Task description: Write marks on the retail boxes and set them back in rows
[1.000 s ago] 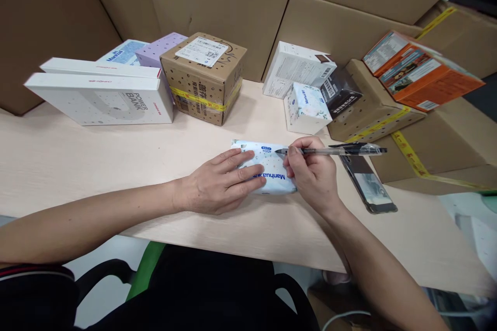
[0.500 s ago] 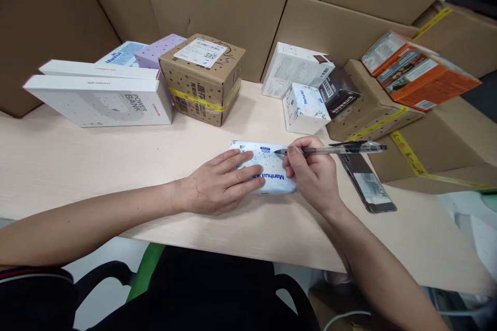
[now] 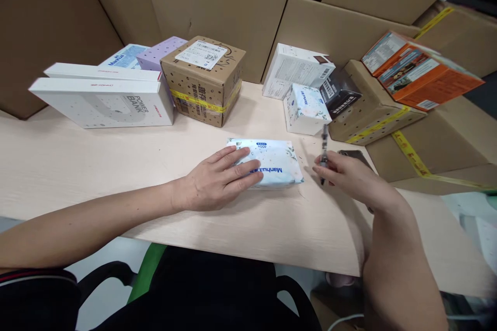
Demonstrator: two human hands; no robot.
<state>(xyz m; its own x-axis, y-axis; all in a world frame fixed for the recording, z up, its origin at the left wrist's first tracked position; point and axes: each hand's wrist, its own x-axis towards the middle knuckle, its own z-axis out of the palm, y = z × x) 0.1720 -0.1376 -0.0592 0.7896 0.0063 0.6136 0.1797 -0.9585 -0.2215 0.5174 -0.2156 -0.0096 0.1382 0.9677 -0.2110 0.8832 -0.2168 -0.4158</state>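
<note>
Here we see the right hand [image 3: 351, 175], its grip clamped on a pen [image 3: 324, 147], beside the blue-white packet [image 3: 282, 160] in from the front edge of the desk [image 3: 248, 227], under the spread left hand [image 3: 217, 180]

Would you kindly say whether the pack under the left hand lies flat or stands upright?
Flat: the pack shows its broad printed face upward, and the left hand rests on it.

My left sleeve [image 3: 39, 302]: short, black. Cuff [image 3: 37, 276] trimmed with thin stripes, one red, one pale, side by side, red nearer edge. Clothing [image 3: 209, 295] over my lap: black too, folds lost in dark. My forearms [image 3: 116, 214], left hand [image 3: 223, 178], right hand [image 3: 351, 173]: bare to fingertips.
</note>
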